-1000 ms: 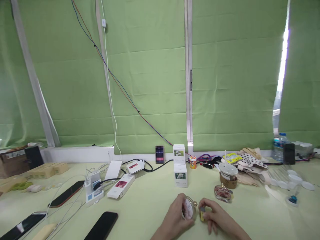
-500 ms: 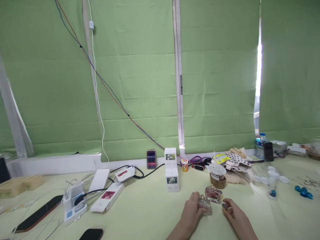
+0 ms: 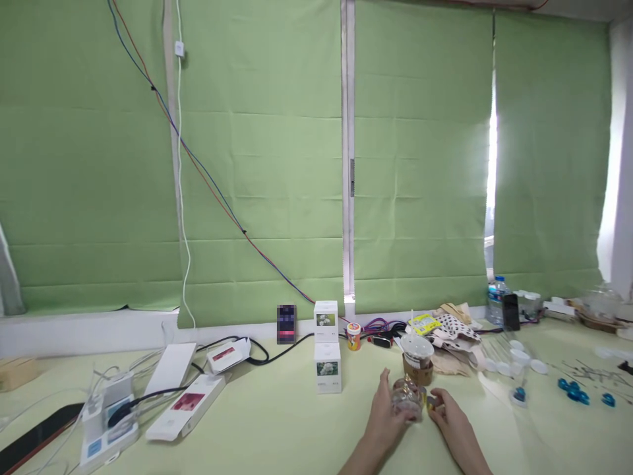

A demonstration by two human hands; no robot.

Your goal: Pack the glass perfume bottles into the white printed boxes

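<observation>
My left hand [image 3: 384, 410] is closed around the side of a small clear, shiny item [image 3: 409, 408] with gold-coloured trim at its top. Behind it, partly covered, is a similar reddish clear item, so I cannot tell whether the two touch. My right hand [image 3: 451, 420] is just to the right, fingertips pinched on a small dark piece [image 3: 430, 400] with something yellowish beside it. A lidded drink cup [image 3: 417, 348] in a brown cardboard sleeve [image 3: 419, 374] stands right behind my hands.
Two stacked white boxes [image 3: 328, 377] and a small orange jar [image 3: 353, 338] stand left of the cup. Cloths [image 3: 452, 336], white cups [image 3: 518, 357] and blue pieces [image 3: 573, 390] lie to the right. Far left are a power strip [image 3: 111, 429] and cables.
The view has turned slightly right. My hands are closer together. The clear item in my left hand now overlaps the reddish one, and my right hand's small piece is nearer to them.
</observation>
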